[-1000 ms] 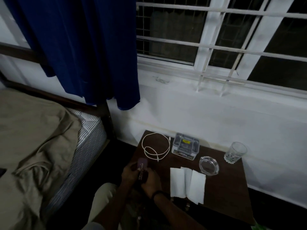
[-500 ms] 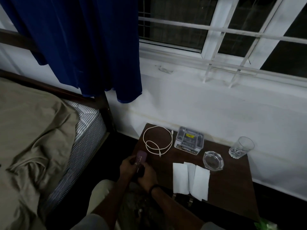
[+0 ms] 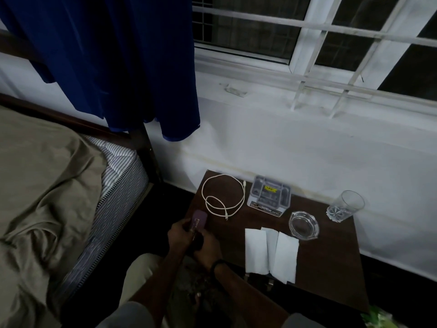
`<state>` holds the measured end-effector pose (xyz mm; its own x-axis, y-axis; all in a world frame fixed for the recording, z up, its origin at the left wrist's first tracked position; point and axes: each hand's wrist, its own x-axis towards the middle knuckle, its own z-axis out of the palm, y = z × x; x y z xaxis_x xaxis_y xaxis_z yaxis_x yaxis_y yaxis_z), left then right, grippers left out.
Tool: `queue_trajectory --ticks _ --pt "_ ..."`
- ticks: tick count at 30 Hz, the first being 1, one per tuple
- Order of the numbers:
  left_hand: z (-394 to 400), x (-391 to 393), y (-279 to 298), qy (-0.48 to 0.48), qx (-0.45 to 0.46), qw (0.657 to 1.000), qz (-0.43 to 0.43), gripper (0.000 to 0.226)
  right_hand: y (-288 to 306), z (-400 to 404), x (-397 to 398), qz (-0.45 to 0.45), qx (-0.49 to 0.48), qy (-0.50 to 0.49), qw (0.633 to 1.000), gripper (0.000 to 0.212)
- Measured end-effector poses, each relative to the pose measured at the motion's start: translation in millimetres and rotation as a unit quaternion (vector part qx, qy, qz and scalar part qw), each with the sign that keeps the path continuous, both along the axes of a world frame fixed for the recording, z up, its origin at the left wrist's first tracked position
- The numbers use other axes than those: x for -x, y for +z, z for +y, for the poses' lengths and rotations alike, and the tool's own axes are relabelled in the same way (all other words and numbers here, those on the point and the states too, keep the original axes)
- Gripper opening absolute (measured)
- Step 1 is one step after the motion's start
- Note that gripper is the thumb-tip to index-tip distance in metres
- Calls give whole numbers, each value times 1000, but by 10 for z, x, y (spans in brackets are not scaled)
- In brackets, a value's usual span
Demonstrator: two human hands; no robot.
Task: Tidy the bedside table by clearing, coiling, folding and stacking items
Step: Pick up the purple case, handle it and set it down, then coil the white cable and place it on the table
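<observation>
While the bed [image 3: 47, 197] fills the left of the room under the blue curtain [image 3: 113, 62], the dark worktop [image 3: 326, 263] stands against the white wall below the window. On it lie a spread white tissue [image 3: 255, 249], a loosely looped white cable [image 3: 222, 197], a clear plastic box [image 3: 269, 197], a glass ashtray [image 3: 303, 224] and a tumbler [image 3: 345, 205], each apart from the others. At the near left corner both hands meet on one small purple object [image 3: 199, 218]: the left hand [image 3: 179, 235] curls round its side, the right hand [image 3: 208, 247] grips its lower end. Its lower part is hidden by fingers and dimness; I cannot tell what it is. Compared with a second ago, the hands hold it the same way, and the worktop things lie unmoved.
</observation>
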<state>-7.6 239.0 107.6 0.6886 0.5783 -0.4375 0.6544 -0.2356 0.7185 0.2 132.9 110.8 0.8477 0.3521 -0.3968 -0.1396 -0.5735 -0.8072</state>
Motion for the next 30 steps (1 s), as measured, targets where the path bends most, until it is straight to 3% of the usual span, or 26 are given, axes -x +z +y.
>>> queue_trajectory --ticks 4,8,12,17,21,22,25,30 --pt "-11 -15 20 9 -9 1000 3 48 9 2 -15 0 -26 -5 1000 57" --pt "-7 -22 42 23 -14 1000 -2 42 -24 -97 -79 -39 6 18 999 30" --pt "-20 -48 108 36 -70 996 -30 35 -95 -226 -296 -71 29 5 997 31" --pt "-266 -59 220 65 -155 978 -124 25 -44 -327 -709 -130 118 -66 982 25" --pt "-666 -7 106 62 -105 978 -169 30 57 -329 -962 -155 203 -39 966 29" --pt "-758 19 78 55 -88 981 -164 35 57 -315 -1000 -156 224 -26 962 30" --pt "-960 113 117 14 -32 994 -108 18 12 -248 -1049 -152 284 12 947 34" --pt "-1232 324 -7 2 15 995 -98 26 -93 -117 -1058 -130 321 3 938 45"
